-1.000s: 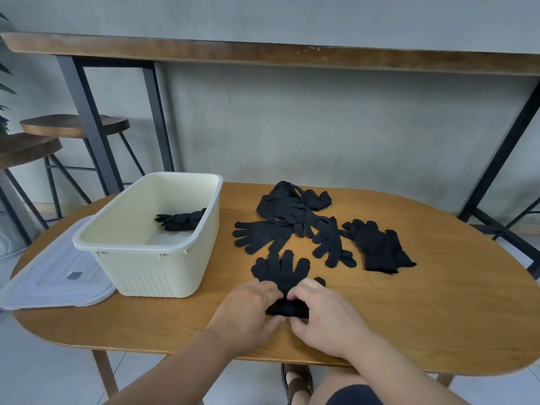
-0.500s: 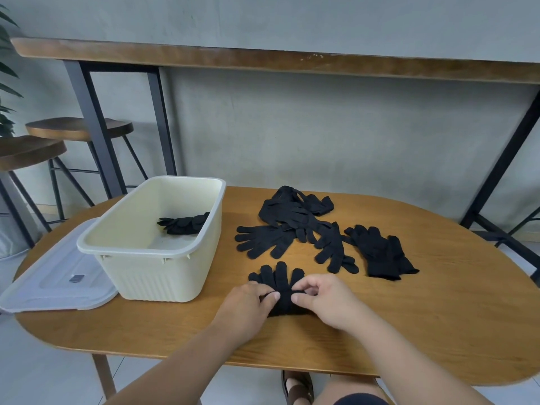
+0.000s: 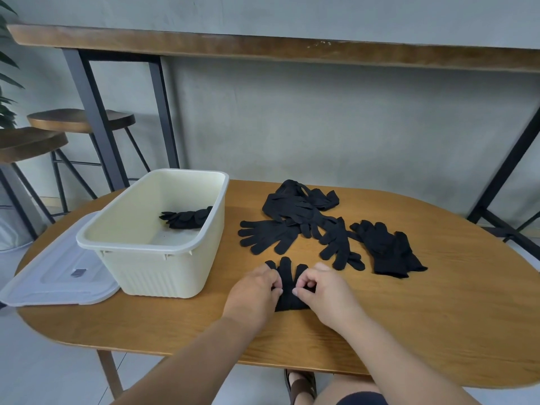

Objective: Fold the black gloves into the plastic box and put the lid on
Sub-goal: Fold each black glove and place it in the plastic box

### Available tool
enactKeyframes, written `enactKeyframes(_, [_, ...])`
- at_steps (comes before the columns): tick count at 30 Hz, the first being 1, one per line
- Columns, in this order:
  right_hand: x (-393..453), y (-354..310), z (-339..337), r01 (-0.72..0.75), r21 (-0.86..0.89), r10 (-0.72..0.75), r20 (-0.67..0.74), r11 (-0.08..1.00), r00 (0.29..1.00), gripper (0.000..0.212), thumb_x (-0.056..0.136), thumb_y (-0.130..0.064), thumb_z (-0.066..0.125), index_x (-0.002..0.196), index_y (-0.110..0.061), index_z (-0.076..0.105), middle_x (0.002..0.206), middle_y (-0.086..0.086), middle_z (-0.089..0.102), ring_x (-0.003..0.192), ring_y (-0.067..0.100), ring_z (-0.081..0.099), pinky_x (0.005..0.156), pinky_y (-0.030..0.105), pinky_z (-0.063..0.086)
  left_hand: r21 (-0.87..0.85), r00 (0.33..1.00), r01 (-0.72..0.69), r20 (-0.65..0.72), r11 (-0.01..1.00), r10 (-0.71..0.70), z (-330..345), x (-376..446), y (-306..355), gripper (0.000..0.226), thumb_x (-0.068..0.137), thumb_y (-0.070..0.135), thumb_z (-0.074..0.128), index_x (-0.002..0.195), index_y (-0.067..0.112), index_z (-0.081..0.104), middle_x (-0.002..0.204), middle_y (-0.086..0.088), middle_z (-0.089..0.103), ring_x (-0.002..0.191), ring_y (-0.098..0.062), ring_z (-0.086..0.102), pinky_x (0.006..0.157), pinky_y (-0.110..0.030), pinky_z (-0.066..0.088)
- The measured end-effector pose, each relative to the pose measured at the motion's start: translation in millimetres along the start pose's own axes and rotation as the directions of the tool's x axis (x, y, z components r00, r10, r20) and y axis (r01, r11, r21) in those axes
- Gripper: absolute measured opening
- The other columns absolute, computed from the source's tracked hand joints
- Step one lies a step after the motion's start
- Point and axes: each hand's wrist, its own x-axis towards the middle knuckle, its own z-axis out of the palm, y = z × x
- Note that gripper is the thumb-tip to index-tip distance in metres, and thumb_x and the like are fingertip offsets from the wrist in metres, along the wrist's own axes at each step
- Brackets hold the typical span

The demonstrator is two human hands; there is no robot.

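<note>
A black glove [image 3: 287,287] lies flat near the table's front edge, fingers pointing away from me. My left hand [image 3: 257,290] pinches its left side and my right hand [image 3: 324,290] pinches its right side. The cream plastic box [image 3: 152,252] stands open at the left, with a folded black glove [image 3: 187,219] inside near its far right wall. The translucent lid [image 3: 55,276] lies flat to the left of the box. Several loose black gloves [image 3: 304,226] are heaped behind my hands, and another glove pair [image 3: 385,249] lies to the right.
The oval wooden table [image 3: 438,311] has bare surface at the right and front. Behind it runs a high wooden counter [image 3: 263,48] on black metal legs. Two wooden stools [image 3: 79,121] stand at the far left. A sandalled foot [image 3: 301,385] shows under the table.
My hands have moved from the glove's cuff up to its middle, pinching both sides. The glove looks shorter, its cuff end drawn forward. The camera has shifted slightly.
</note>
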Motion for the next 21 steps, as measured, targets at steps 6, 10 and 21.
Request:
enactKeyframes(6, [-15.0,1.8,-8.6,0.156,-0.119,-0.149,0.069,0.981,0.986,0.028,0.093,-0.041,0.055,0.118,-0.033,0.065,0.109,-0.024,0.047,0.086,0.004,0.056,0.074,0.023,0.052,0.099,0.984,-0.176,0.005,0.979,0.176,-3.6,-11.8,-7.0,0.037,0.098,0.05,0.042,0.123,0.027,0.058,0.118,0.013,0.051,0.099,-0.004,0.052,0.079,-0.016,0.045])
enactKeyframes(10, [-18.7,-2.4,-13.8,0.218,-0.205,-0.192,0.138,0.954,0.972,0.039,0.087,-0.037,0.059,0.125,-0.033,0.055,0.12,-0.024,0.044,0.087,0.007,0.057,0.074,0.024,0.052,0.085,0.981,-0.192,0.05,0.978,0.189,-2.1,-19.8,-10.8,0.044,0.092,0.051,0.052,0.131,0.03,0.048,0.123,0.017,0.045,0.104,-0.003,0.049,0.088,-0.018,0.046])
enactKeyframes(21, [-4.1,-8.4,-21.0,0.06,0.003,-0.059,0.186,0.998,0.981,0.023,0.092,-0.036,0.051,0.108,-0.035,0.067,0.09,-0.01,0.067,0.078,0.014,0.063,0.067,0.034,0.054,-0.1,0.997,0.023,0.074,0.995,-0.016,-10.3,-8.7,-10.9,0.025,0.097,0.044,0.046,0.116,0.032,0.057,0.097,0.007,0.067,0.085,-0.009,0.06,0.075,-0.026,0.052])
